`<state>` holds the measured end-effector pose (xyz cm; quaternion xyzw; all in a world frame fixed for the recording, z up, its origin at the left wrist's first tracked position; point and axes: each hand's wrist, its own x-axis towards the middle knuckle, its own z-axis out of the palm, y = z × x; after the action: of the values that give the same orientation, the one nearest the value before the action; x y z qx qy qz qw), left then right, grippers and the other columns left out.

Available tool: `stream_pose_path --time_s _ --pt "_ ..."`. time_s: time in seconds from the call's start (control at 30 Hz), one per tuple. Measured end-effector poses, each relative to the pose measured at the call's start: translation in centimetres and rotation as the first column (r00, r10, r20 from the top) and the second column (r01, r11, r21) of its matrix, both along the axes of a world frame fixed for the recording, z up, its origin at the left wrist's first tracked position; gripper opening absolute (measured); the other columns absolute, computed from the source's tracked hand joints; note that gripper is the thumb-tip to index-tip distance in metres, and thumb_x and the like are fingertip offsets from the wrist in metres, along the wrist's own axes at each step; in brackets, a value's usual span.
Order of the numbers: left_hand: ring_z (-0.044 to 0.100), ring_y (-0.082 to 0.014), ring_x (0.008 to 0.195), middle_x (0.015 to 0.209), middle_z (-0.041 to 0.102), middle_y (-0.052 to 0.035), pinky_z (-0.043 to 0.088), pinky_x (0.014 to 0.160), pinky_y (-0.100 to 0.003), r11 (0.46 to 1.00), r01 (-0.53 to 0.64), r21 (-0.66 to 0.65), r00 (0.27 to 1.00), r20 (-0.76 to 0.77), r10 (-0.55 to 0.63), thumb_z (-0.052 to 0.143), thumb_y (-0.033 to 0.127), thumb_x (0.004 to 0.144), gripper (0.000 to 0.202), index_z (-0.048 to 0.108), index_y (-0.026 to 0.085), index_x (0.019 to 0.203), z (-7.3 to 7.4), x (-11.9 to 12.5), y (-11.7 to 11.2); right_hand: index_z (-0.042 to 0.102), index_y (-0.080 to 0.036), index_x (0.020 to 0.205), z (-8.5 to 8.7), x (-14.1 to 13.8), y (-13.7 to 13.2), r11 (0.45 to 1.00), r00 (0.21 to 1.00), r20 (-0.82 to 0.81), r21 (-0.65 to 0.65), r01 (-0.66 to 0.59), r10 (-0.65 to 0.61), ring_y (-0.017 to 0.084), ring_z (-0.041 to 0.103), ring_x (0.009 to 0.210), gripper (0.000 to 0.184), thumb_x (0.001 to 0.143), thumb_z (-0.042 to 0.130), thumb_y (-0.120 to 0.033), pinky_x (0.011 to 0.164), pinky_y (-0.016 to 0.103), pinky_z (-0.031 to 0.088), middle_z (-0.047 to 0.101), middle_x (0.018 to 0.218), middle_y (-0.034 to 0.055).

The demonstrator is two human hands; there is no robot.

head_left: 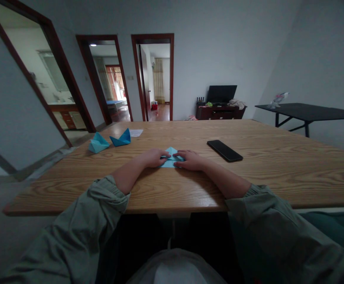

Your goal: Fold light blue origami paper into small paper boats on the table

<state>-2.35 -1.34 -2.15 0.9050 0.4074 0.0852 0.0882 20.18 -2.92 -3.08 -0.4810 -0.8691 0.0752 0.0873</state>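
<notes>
A light blue sheet of origami paper [169, 163], folded to a peak at its far end, lies on the wooden table in front of me. My left hand [154, 158] holds its left side, thumb and fingers on the folds. From the right, my right hand [192, 159] has its fingers on the upper part and its thumb on the lower flap. Both hands cover the paper's side corners. To the left stand two folded paper boats, a light blue boat [98, 143] and a darker blue boat [121, 138], apart from my hands.
A black phone [224, 150] lies on the table [278, 169] right of my hands. Behind the blue boats is a white slip of paper [136, 133]. A black folding table [311, 111] stands at the right, and a television [221, 94] sits on a cabinet by the far wall.
</notes>
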Motion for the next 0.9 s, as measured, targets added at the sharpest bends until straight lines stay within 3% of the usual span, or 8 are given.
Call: stream_pose_path --time_s 0.13,0.37,0.73,0.9 --pt "0.052 -0.0195 0.116 0.128 0.056 -0.0007 0.034 0.102 -0.028 1.0 0.015 0.025 0.999 0.03 -0.016 0.051 0.02 0.079 0.042 0.061 0.026 0.119 -0.4 -0.1 0.5 0.051 -0.028 0.129 0.5 0.1 -0.2 1.0 1.0 -0.015 -0.016 -0.006 0.005 0.028 0.04 0.126 0.057 0.08 0.05 -0.056 0.105 0.042 0.027 0.046 0.138 0.0057" --pt "0.048 -0.0207 0.121 0.135 0.048 -0.0031 0.032 0.104 -0.031 0.996 0.089 0.002 0.996 0.028 -0.089 0.048 0.029 0.086 0.036 0.062 0.024 0.118 -0.8 -0.5 1.4 0.052 -0.028 0.129 0.7 0.0 -0.5 1.0 1.0 -0.015 -0.023 -0.01 0.01 0.027 0.041 0.126 0.054 0.081 0.051 -0.053 0.105 0.042 0.028 0.047 0.138 0.0057" --pt "0.048 -0.0241 0.121 0.137 0.047 -0.0031 0.033 0.102 -0.034 0.995 0.082 -0.054 0.996 0.049 -0.08 0.048 0.043 0.084 0.041 0.061 0.026 0.119 -0.4 -0.4 0.9 0.052 -0.031 0.129 0.6 0.2 -0.3 0.999 0.999 -0.003 -0.006 -0.037 0.037 0.027 0.041 0.126 0.052 0.082 0.049 -0.052 0.105 0.042 0.028 0.044 0.14 0.0044" --pt "0.051 -0.0228 0.117 0.131 0.053 -0.0012 0.033 0.101 -0.031 0.997 0.043 -0.067 0.998 0.048 -0.04 0.048 0.042 0.083 0.038 0.065 0.026 0.114 0.2 0.0 0.4 0.052 -0.033 0.128 0.8 0.0 -0.5 0.999 0.999 0.001 -0.004 -0.033 0.033 0.027 0.04 0.127 0.05 0.081 0.05 -0.052 0.105 0.043 0.026 0.043 0.141 0.0035"
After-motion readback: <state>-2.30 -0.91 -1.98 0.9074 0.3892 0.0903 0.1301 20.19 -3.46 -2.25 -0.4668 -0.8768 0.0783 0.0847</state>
